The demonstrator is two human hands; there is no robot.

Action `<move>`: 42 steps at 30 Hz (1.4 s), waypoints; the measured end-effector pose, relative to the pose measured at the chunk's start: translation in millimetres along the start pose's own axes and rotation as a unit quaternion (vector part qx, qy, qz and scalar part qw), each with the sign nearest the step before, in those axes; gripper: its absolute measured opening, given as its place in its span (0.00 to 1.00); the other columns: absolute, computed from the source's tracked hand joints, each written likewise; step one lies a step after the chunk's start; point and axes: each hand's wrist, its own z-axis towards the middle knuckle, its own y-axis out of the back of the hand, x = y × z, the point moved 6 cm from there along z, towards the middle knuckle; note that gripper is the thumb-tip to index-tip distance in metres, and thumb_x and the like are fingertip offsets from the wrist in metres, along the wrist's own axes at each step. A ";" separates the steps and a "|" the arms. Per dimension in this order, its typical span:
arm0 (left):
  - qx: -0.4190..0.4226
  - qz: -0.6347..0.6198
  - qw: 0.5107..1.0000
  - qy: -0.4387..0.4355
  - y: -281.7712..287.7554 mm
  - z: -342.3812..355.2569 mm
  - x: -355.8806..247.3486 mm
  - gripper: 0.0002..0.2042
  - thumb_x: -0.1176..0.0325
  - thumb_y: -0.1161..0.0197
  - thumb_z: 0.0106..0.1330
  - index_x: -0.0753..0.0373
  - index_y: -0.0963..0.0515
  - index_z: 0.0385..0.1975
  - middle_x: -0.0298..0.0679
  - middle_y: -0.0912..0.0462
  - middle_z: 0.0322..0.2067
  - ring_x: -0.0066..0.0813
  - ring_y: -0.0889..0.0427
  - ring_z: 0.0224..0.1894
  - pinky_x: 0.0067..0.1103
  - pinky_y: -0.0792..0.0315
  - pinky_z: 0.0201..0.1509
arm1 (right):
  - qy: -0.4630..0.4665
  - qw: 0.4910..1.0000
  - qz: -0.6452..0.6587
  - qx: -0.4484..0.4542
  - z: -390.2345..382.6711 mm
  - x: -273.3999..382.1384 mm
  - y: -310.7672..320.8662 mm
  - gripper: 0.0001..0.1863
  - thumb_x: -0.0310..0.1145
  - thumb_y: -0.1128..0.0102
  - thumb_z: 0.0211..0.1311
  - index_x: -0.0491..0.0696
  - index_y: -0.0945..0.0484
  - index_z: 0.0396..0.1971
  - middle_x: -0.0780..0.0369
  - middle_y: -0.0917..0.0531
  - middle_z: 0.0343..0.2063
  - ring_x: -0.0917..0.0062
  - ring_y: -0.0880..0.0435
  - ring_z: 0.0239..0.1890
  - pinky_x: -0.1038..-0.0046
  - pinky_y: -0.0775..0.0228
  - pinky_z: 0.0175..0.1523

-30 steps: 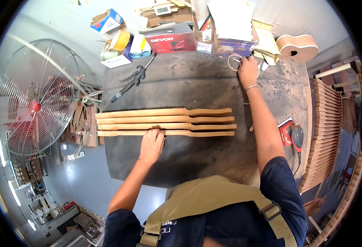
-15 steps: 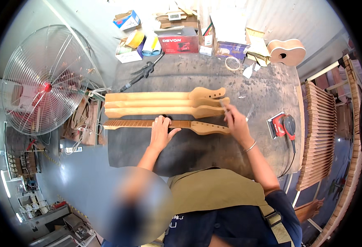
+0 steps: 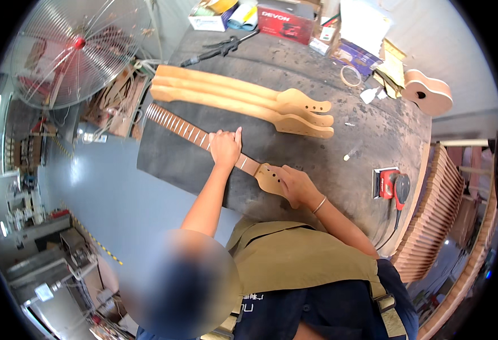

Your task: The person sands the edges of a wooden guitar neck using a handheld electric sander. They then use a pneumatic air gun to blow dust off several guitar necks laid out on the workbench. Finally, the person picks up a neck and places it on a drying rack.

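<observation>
A guitar neck [image 3: 185,131] with a dark fretboard and pale fret lines lies aslant on the bench, its headstock toward me. My left hand [image 3: 225,148] is wrapped across the fretboard near the middle, thumb out to the side. At the headstock [image 3: 267,182] my right hand [image 3: 297,186] is closed over the edge. Its fingertips are partly hidden, so anything small under them cannot be seen. Beyond lie three pale guitar necks [image 3: 220,95] side by side, touching, headstocks to the right.
A red sander [image 3: 386,183] with a cord stands at the right. A black air gun [image 3: 221,50], boxes [image 3: 285,21], a tape roll [image 3: 351,76] and a small guitar body [image 3: 428,92] line the back. A wooden rack [image 3: 430,215] borders the right side; a large fan [image 3: 79,43] stands left.
The fretted neck has swung round, its headstock coming toward me. My right hand has moved from the far necks' headstocks down to this one. The whole view has turned somewhat.
</observation>
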 end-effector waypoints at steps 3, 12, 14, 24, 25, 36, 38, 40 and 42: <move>0.000 0.009 1.000 0.028 2.8 4.5 -3.0 0.27 0.54 0.42 0.77 0.64 0.14 0.16 0.47 0.15 0.20 0.43 0.17 0.32 0.34 0.33 0.49 | 0.041 0.998 -0.032 0.018 -13.8 -9.0 -15.5 0.28 0.24 0.43 0.63 0.50 0.25 0.65 0.56 0.21 0.36 0.57 0.18 0.39 0.59 0.22 0.42; -0.015 0.027 0.998 0.051 -0.8 2.9 0.3 0.27 0.54 0.41 0.76 0.63 0.14 0.15 0.47 0.16 0.19 0.43 0.17 0.30 0.33 0.32 0.48 | 0.124 0.984 -0.131 0.002 -3.8 -3.6 -34.8 0.31 0.24 0.41 0.59 0.46 0.26 0.67 0.60 0.22 0.36 0.67 0.17 0.38 0.67 0.21 0.36; -0.023 0.031 0.998 0.054 1.4 3.1 -2.1 0.27 0.53 0.41 0.76 0.62 0.14 0.15 0.47 0.16 0.19 0.43 0.18 0.30 0.33 0.32 0.48 | 0.126 0.983 -0.134 0.017 0.1 -4.7 -33.2 0.32 0.24 0.41 0.59 0.46 0.26 0.67 0.60 0.21 0.37 0.67 0.16 0.38 0.67 0.21 0.35; -0.012 0.027 0.998 0.063 1.6 1.0 -3.8 0.28 0.54 0.42 0.77 0.64 0.16 0.13 0.48 0.17 0.19 0.44 0.19 0.30 0.33 0.32 0.47 | 0.134 0.972 -0.183 0.064 -0.9 0.5 -35.6 0.33 0.23 0.41 0.59 0.44 0.27 0.68 0.59 0.19 0.38 0.67 0.16 0.34 0.68 0.22 0.34; -0.009 0.029 0.998 0.062 0.3 1.0 -3.6 0.28 0.54 0.42 0.78 0.64 0.16 0.14 0.48 0.17 0.19 0.44 0.19 0.30 0.33 0.32 0.48 | 0.125 0.974 -0.173 0.076 -4.8 -1.7 -33.6 0.32 0.23 0.41 0.59 0.44 0.27 0.67 0.59 0.19 0.38 0.67 0.16 0.34 0.68 0.22 0.34; -0.020 0.029 0.998 0.047 4.1 5.1 -4.6 0.28 0.53 0.42 0.77 0.63 0.14 0.15 0.47 0.16 0.19 0.43 0.19 0.29 0.32 0.32 0.49 | 0.112 0.983 -0.136 0.058 1.1 -2.6 -36.5 0.31 0.22 0.43 0.61 0.46 0.28 0.68 0.57 0.18 0.38 0.62 0.15 0.36 0.63 0.21 0.38; -0.011 0.037 0.997 0.060 1.6 7.9 -0.6 0.28 0.53 0.42 0.76 0.63 0.15 0.15 0.46 0.16 0.19 0.43 0.19 0.30 0.33 0.31 0.49 | 0.092 0.983 -0.142 0.074 7.7 -2.1 -36.2 0.35 0.19 0.42 0.58 0.47 0.28 0.69 0.58 0.19 0.38 0.62 0.15 0.39 0.64 0.22 0.40; -0.005 0.019 0.998 0.063 0.7 -0.3 -4.9 0.28 0.53 0.41 0.76 0.64 0.16 0.13 0.46 0.16 0.20 0.44 0.18 0.30 0.33 0.31 0.48 | 0.091 0.984 -0.134 0.069 -2.9 -1.8 -36.1 0.33 0.21 0.43 0.60 0.47 0.28 0.69 0.57 0.19 0.38 0.62 0.15 0.37 0.64 0.22 0.39; -0.013 0.036 0.997 0.064 3.1 7.3 -1.7 0.28 0.53 0.41 0.76 0.64 0.16 0.14 0.46 0.15 0.20 0.44 0.18 0.31 0.33 0.31 0.49 | 0.096 0.985 -0.132 0.058 -1.8 -2.3 -36.5 0.31 0.22 0.43 0.61 0.47 0.27 0.68 0.57 0.18 0.38 0.62 0.15 0.36 0.64 0.22 0.38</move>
